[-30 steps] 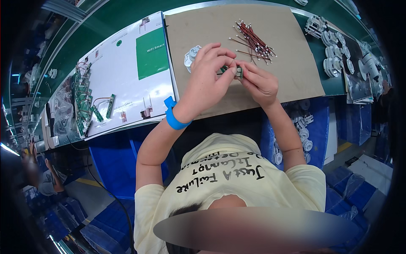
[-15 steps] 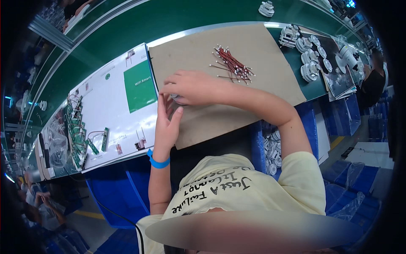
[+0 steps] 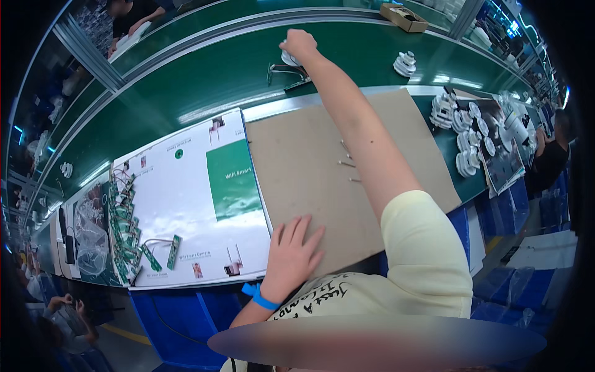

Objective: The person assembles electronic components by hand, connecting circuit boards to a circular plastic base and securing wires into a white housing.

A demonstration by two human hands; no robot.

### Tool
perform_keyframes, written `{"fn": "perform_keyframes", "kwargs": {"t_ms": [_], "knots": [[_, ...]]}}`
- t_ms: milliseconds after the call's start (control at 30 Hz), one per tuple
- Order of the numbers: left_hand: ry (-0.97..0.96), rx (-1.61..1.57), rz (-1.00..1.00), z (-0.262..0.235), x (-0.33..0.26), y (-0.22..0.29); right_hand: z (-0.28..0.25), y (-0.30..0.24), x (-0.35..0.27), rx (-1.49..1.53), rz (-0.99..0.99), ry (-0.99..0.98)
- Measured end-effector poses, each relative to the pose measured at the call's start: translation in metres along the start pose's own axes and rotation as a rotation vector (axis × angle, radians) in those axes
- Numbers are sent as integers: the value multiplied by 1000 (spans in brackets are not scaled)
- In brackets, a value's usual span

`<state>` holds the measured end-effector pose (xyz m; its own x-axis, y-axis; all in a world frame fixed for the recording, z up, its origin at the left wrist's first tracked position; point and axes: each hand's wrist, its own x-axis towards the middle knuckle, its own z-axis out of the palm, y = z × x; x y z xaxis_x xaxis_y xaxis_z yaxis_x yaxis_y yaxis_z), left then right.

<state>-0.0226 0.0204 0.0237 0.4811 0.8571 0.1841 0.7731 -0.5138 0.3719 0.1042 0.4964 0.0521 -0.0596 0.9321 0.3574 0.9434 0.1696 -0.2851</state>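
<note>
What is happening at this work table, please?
The person's right hand is stretched out over the green surface, holding a round white part, with thin green circuit boards beside it. The left hand is spread over the brown board. More boards lie on the white printed sheet.

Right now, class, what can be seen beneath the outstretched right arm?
Brown cardboard, with a few white-tipped wire ends showing left of the right arm; the arm covers the rest of those wires.
</note>
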Motion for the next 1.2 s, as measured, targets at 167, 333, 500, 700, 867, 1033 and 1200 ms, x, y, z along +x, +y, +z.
{"fn": "perform_keyframes", "kwargs": {"t_ms": [167,333,500,700,867,1033,1200], "knots": [[-105,-29,34,-10,13,-14,2,75,45,189,95,-105],[-131,-23,10,9,27,15,-80,231,-22,-285,460,-98],[-138,23,38,1,37,16,-92,288,-45,-136,187,-46],[230,-132,-144,4,24,38,-196,82,-176,453,-845,-240],[459,-321,-196,7,13,25,-161,6,-330,587,-1141,-580],[435,-761,-394,21,14,18,-148,45,-331,573,-660,-348],[305,-505,-278,13,20,11,-104,77,-339,17,-536,-198]]}}
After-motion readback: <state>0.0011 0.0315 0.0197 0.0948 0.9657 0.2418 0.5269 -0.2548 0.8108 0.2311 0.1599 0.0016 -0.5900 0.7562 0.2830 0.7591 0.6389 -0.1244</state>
